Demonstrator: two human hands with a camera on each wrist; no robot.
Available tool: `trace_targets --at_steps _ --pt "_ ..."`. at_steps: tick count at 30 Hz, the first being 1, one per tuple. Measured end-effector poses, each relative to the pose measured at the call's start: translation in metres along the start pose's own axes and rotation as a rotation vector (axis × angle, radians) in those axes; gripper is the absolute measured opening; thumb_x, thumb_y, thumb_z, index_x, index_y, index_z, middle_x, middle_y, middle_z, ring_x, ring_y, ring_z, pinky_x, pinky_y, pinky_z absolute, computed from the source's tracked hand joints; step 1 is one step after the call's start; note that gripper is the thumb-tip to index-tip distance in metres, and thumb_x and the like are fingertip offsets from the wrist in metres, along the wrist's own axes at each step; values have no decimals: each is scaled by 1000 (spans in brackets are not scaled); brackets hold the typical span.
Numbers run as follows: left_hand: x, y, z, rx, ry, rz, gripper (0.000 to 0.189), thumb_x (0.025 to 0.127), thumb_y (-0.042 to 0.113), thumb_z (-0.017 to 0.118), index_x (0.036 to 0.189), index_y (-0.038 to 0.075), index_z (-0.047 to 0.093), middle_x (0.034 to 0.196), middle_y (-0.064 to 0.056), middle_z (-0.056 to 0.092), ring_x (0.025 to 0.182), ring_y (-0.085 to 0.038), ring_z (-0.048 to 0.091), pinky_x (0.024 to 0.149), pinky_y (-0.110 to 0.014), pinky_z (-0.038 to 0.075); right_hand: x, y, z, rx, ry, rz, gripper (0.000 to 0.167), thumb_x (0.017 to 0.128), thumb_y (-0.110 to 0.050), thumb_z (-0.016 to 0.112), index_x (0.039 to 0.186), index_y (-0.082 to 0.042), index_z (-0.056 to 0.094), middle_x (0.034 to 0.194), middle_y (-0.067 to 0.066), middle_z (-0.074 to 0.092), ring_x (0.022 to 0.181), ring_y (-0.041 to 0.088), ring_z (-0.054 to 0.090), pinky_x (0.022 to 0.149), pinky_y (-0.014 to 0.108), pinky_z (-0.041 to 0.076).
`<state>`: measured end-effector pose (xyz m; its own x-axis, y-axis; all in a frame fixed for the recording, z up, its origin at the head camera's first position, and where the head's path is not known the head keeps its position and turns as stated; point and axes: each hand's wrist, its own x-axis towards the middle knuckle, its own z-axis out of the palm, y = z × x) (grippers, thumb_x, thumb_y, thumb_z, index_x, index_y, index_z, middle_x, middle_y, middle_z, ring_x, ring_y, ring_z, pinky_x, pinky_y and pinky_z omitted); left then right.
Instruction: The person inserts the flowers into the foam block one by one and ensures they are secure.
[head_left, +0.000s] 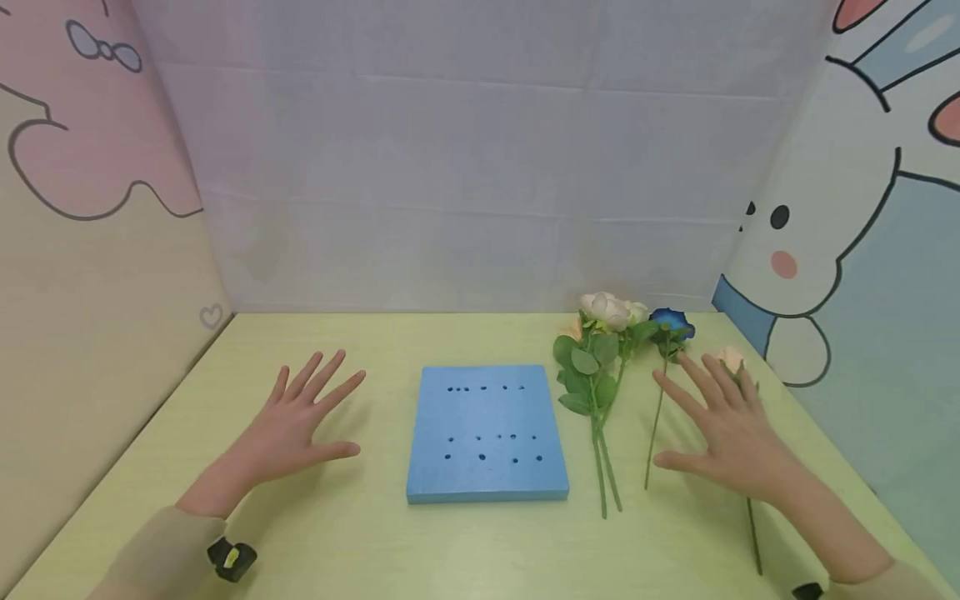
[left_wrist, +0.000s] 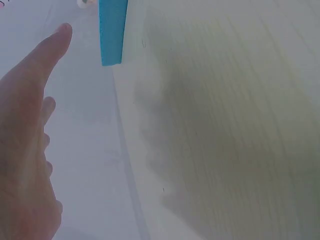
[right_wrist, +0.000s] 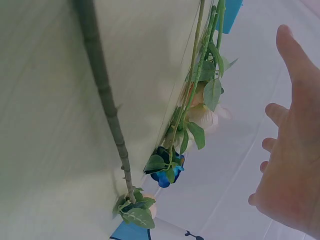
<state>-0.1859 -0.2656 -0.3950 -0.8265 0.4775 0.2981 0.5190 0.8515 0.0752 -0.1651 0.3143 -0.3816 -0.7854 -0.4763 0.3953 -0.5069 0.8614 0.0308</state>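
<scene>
The left hand [head_left: 288, 433] and right hand [head_left: 723, 446] spread empty fingers wide. The board [head_left: 487, 414] lies between them, the blue flower [head_left: 671, 319] just beyond the right fingers; its bare stem [head_left: 653, 442] should pinch best.

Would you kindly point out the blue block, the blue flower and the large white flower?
Blue block [head_left: 487, 413]: head view, top face, middle.
Blue flower [head_left: 670, 318]: head view, petals.
Large white flower [head_left: 604, 310]: head view, petals.

A pale yellow-green table [head_left: 322, 542] bears a blue holed block [head_left: 480, 412] and long-stemmed flowers [head_left: 604, 348].
</scene>
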Motion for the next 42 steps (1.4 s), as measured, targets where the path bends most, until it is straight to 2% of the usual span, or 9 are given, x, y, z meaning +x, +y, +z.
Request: trace_targets --at_steps 8,14,19,25,28,33,37,42 --pt "3 9 2 -52 -47 -16 93 80 65 68 156 29 29 168 -3 11 154 -38 9 117 -70 10 0 -2 5 13 10 -26 99 77 -69 68 156 -24 29 168 7 4 155 36 -3 118 67 -11" --pt "5 15 6 -95 -60 -12 92 80 63 70 156 28 31 167 -6 18 152 -40 17 114 -71 20 2 -5 8 8 -2 -27 99 77 -67 69 156 -24 29 168 7 6 155 35 -2 118 67 -9" --pt "7 22 12 -134 -72 -10 93 80 64 70 156 28 30 166 -6 21 151 -40 19 115 -66 25 3 -9 10 18 -15 -26 99 77 -66 70 157 -24 28 168 7 4 156 32 -5 120 64 -9" --pt "8 32 17 -212 -73 -3 91 82 63 69 156 27 31 164 -9 25 147 -42 26 105 -65 40 6 -11 11 29 -9 -48 99 77 -64 71 156 -22 29 168 7 5 156 30 -5 121 59 -12" --pt "8 38 20 -276 -101 -19 91 81 64 69 156 28 30 164 -9 25 147 -40 28 100 -63 45 7 -13 12 49 -31 -36 99 78 -62 72 157 -22 27 169 6 2 156 28 -6 120 60 -15" --pt "9 45 28 -364 -153 -55 91 82 64 68 156 26 31 163 -11 26 146 -40 31 100 -62 46 6 -17 14 96 -69 -3 100 79 -58 73 158 -21 25 169 5 1 156 28 -5 118 68 -8" --pt "11 50 33 -411 -158 -63 92 81 62 70 155 22 32 159 -11 32 143 -39 37 103 -61 45 6 -20 14 127 -88 16 99 80 -56 74 158 -21 24 169 5 2 156 28 -3 118 69 -4" --pt "13 55 36 -496 -166 -61 94 81 54 75 155 15 32 147 -11 44 129 -30 53 99 -47 51 9 -22 14 163 -115 41 99 80 -56 74 158 -21 24 168 7 6 155 36 7 116 72 4"
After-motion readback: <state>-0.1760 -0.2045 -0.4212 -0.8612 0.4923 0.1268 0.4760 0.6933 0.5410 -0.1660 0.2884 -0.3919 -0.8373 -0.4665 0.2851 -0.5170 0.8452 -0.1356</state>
